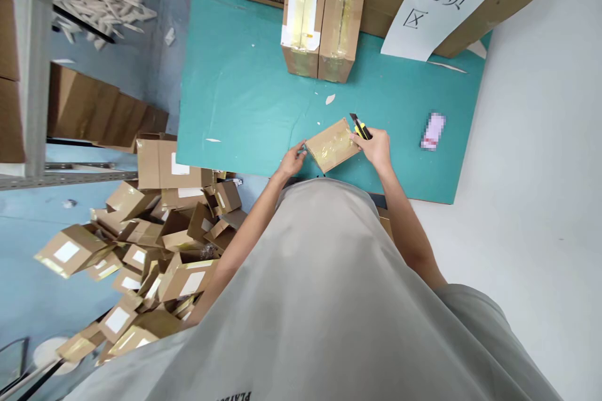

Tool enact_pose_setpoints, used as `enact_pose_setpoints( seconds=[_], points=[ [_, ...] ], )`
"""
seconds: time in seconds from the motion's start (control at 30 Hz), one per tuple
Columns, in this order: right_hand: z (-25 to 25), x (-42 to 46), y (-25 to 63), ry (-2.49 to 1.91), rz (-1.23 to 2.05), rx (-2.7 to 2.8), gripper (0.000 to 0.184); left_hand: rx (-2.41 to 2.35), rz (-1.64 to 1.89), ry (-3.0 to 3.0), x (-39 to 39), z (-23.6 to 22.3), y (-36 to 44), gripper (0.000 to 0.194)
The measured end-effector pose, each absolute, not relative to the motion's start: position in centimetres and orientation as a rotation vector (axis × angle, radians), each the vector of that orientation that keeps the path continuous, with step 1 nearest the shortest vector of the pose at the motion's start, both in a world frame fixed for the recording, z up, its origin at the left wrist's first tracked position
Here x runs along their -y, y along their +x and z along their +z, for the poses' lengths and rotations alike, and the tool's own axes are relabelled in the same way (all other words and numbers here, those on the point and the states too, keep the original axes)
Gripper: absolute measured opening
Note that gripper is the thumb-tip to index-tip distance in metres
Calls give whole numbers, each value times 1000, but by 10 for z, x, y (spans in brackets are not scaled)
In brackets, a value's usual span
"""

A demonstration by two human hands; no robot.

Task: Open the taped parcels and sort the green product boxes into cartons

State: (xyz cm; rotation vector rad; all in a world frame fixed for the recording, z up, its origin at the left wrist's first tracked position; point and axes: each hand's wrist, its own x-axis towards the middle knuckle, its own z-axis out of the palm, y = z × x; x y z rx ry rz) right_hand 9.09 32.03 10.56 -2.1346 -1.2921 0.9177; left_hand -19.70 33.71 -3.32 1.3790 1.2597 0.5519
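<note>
A small brown cardboard box (pixel 330 146), with shiny clear tape across its top, is in front of me near the table's front edge. My left hand (pixel 293 159) touches its left end with the fingertips. In my right hand (pixel 376 145) is a yellow and black box cutter (pixel 360 128), its dark blade pointing up and to the left. The fingers of that hand are closed around the cutter and also meet the box's right end. Whether the left thumb presses the box from underneath is hidden.
Two taped cartons (pixel 342 31) stand at the back of the green table (pixel 235 88), before larger boxes with paper signs (pixel 442 0). A pixelated pink item (pixel 433 131) lies at the right. Many opened boxes (pixel 183 276) are heaped on the floor at left, beside a shelf (pixel 35 75).
</note>
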Motion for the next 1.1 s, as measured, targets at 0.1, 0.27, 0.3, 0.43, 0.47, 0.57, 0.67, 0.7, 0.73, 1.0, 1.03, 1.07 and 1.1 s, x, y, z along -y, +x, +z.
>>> enact_pose_setpoints(
  seconds=[0.1,0.27,0.3,0.43,0.47,0.57,0.67,0.7,0.73,1.0,1.03,1.07,1.1],
  points=[
    [105,-322,84,-2192,785,1427,32,-1328,644,1380,-350,1,-206,51],
    [111,-319,83,-2195,737,1529,40,-1266,678,1416,-367,53,-196,39],
    [115,-316,81,-2188,742,1529,42,-1260,668,1417,-370,58,-194,35],
    [140,-297,63,-2147,873,1587,43,-1286,661,1401,-379,61,-192,23],
    [148,-291,55,-2123,932,1649,40,-1291,668,1394,-381,60,-192,22],
    [169,-278,29,-2052,1066,1899,34,-1288,694,1374,-385,56,-194,20],
    [179,-277,6,-2075,1075,2074,36,-1281,704,1367,-385,54,-194,22],
    [180,-279,0,-2096,1068,2104,38,-1279,704,1366,-385,54,-193,22],
    [180,-281,-4,-2114,1064,2126,40,-1277,704,1366,-384,53,-193,22],
    [166,-292,-14,-2116,1067,2122,44,-1260,730,1373,-380,51,-191,28],
    [164,-294,-17,-2120,1060,2123,43,-1261,737,1371,-380,50,-191,29],
    [163,-295,-21,-2129,1049,2130,43,-1263,742,1367,-379,50,-191,29],
    [162,-297,-25,-2142,1032,2140,43,-1268,746,1363,-379,49,-191,29]
  ],
)
